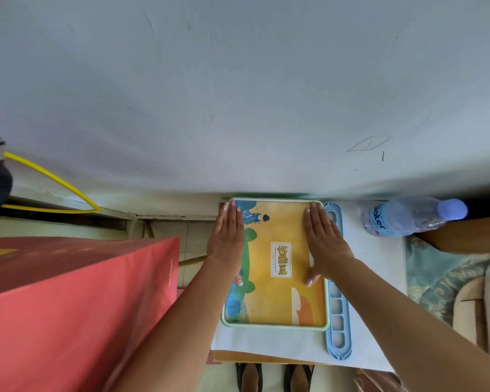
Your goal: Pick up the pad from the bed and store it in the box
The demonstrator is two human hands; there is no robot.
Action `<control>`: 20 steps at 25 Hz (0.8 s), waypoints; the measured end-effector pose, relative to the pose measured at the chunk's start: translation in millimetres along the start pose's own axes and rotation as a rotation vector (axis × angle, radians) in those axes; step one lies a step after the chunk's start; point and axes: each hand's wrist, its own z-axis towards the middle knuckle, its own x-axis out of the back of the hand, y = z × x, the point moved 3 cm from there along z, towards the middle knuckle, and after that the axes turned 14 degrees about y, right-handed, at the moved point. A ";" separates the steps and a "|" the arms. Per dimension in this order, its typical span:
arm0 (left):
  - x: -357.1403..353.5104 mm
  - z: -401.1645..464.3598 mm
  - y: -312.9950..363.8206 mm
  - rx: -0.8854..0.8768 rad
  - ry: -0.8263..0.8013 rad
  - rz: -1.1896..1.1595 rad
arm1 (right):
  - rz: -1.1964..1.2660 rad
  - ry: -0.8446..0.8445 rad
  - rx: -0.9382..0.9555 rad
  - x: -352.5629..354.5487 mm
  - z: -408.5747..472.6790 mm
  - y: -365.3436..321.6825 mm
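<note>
1. The white-covered bench (266, 345) ends just near of the flat rectangular box with the yellow illustrated lid and mint-green rim (275, 327). A hard push on the near half could slide the box towards that edge.
2. The tall red paper bag (68, 306) stands left of the bench, close beside the left forearm. An elbow swinging out could knock it over. Its inside is not visible.
3. The box is closed, so its contents are hidden. The pad appears nowhere in view. It is probably already under the lid, but I cannot tell.
4. The left hand (227, 236) lies flat along the lid's left edge and the right hand (324, 244) along its right side. Both have their fingers straight and together, palms down, gripping nothing. If the pad sits crooked inside, uneven pressure could leave the lid cocked, or pinch the pad's edge in the seam.
5. A long pale-blue plastic tray with oval cells (338, 329) touches the box's right side, partly under the right wrist. Its cells look empty. Lifting that wrist carelessly could drag it off line.
6. Far right, a clear plastic water bottle with a blue cap (408, 216) lies on its side and could roll if the bench is jolted.
7. Beyond the bench, the bed's white sheet (238, 94) looks bare, with no pad on it.
</note>
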 end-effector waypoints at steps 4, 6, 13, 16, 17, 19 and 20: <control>1.3 1.9 1.0 0.006 0.014 0.047 | -0.016 -0.032 -0.038 -1.3 2.6 -3.5; -1.7 5.3 3.5 0.005 0.019 0.060 | -0.025 -0.032 -0.049 -3.5 6.9 -6.6; -2.9 -6.8 -8.7 0.035 -0.010 -0.013 | 0.051 0.014 0.058 2.0 -4.2 12.9; 1.1 -18.3 -2.4 0.019 0.095 -0.023 | -0.062 0.111 0.079 1.1 -13.6 11.6; 5.1 -25.2 2.3 0.005 0.113 -0.023 | -0.079 0.131 0.065 2.7 -22.6 8.6; 11.4 -49.7 15.5 -0.016 0.166 -0.065 | -0.031 0.182 0.016 -0.9 -56.6 0.7; 18.7 -61.4 21.3 -0.040 0.206 -0.094 | -0.016 0.182 0.012 1.3 -73.2 -1.3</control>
